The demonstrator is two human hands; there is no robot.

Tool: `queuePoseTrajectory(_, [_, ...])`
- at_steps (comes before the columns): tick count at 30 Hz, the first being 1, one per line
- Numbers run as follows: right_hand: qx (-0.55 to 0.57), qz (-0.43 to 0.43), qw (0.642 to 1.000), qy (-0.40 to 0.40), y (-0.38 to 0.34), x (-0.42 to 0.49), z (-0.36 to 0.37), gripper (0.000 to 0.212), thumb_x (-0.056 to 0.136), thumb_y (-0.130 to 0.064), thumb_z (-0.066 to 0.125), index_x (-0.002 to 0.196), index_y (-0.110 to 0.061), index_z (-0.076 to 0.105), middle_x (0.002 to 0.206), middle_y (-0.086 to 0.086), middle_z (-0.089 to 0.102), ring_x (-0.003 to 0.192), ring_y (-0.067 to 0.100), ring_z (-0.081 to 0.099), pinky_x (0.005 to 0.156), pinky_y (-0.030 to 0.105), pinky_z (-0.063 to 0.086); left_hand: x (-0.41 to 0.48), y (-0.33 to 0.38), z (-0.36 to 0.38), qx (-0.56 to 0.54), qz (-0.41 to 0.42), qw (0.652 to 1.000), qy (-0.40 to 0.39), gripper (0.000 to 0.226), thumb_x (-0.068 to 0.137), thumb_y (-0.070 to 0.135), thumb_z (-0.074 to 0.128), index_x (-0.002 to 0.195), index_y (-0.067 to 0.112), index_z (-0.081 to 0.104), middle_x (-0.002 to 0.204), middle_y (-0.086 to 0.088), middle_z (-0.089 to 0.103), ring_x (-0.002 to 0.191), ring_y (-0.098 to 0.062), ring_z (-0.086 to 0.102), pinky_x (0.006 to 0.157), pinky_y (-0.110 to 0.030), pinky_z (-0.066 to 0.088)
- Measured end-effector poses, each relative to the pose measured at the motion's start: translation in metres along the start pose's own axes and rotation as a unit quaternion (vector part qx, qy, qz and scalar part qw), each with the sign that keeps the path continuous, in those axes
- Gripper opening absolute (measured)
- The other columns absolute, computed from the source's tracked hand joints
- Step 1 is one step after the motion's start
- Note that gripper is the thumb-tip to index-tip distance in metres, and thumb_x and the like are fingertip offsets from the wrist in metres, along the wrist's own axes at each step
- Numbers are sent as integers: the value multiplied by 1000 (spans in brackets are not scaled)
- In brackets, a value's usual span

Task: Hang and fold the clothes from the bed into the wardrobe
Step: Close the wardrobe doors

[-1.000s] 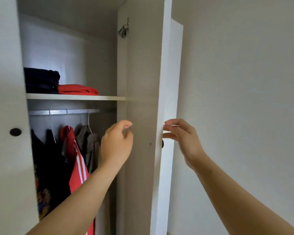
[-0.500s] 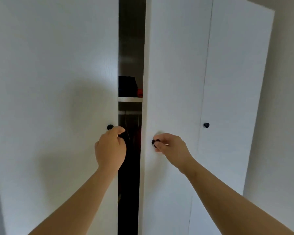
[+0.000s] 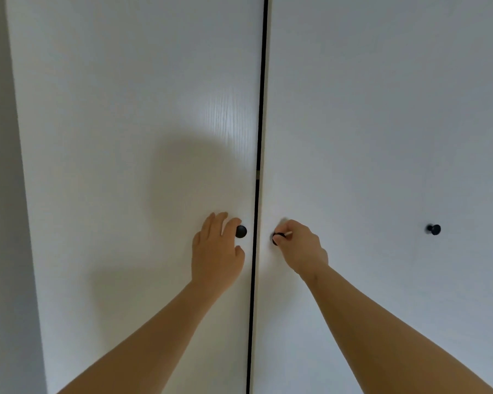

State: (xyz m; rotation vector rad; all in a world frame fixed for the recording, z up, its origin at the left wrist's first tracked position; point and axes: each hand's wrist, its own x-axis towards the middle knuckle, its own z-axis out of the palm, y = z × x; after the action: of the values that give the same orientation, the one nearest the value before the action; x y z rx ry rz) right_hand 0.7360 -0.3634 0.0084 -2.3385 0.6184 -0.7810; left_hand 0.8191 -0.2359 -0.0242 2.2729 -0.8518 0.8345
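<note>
**Wardrobe (image 3: 154, 66) all but shut**

Shows left door (image 3: 120, 172) and right door (image 3: 376, 143) nearly flush, with only a thin dark gap (image 3: 261, 109) running from 12 to 6 o'clock. Hides any clothes behind the panels: none in view, no bed either. Rests left hand (image 3: 217, 251) near 7 o'clock, fingers loose and fairly straight against the panel, one tip touching left knob (image 3: 241, 231) without wrapping it, likely pushing rather than pulling. Pinches right knob (image 3: 275, 240) with right hand (image 3: 302, 248) at 5 o'clock, fingers curled round it, probably to steer that door home. Leaves a spare knob (image 3: 434, 229) untouched near 3 o'clock.
</note>
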Motion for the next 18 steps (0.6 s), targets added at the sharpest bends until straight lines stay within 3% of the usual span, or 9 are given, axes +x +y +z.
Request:
queuePoseTrajectory(2, [-17,6,1000,2,-3,8,6,10,96,-25,45,89,-29,52,86,-11,54,82,14,53,92,35,41,6,-2,5,12,11,1000,-19,54,90,18,46,141,24,31,154,3,15,146,-20,2,112,-34,15])
queuePoseTrajectory(6, [-38,16,999,8,-5,21,15,10,96,-25,43,90,-28,51,94,-8,59,82,15,51,85,33,35,14,-8,12,43,41,998,-30,54,91,22,45,142,23,27,156,3,10,146,-19,-5,115,-37,8])
queuePoseTrajectory(8, [-43,19,999,12,-4,25,18,10,97,-25,43,89,-29,49,96,-8,60,82,15,50,83,32,33,17,-11,17,46,48,998,-19,54,89,20,50,140,20,34,154,0,17,146,-22,1,115,-41,11])
queuePoseTrajectory(11, [-49,19,998,19,-3,29,21,10,96,-25,43,92,-27,52,97,-8,61,82,15,51,80,31,29,18,-15,23,45,70,996,11,52,70,13,70,120,13,56,139,-8,46,138,-32,32,105,-50,32])
queuePoseTrajectory(13, [-53,24,998,18,-3,31,22,12,96,-26,43,97,-27,55,92,-9,58,82,15,51,79,31,27,18,-18,27,60,76,995,19,54,59,12,78,110,12,60,130,-9,55,130,-35,44,98,-52,40])
queuePoseTrajectory(16, [-48,28,998,19,-3,30,23,11,96,-25,44,93,-27,54,85,-10,54,80,14,49,79,31,27,18,-17,26,64,78,995,21,55,59,13,79,110,12,60,130,-9,55,129,-35,44,97,-52,40])
queuePoseTrajectory(18, [-19,32,999,15,-4,29,22,11,95,-24,45,87,-28,50,84,-9,55,80,15,50,80,32,31,15,-14,22,51,72,996,8,53,72,14,70,122,14,54,141,-7,44,139,-31,29,107,-49,30])
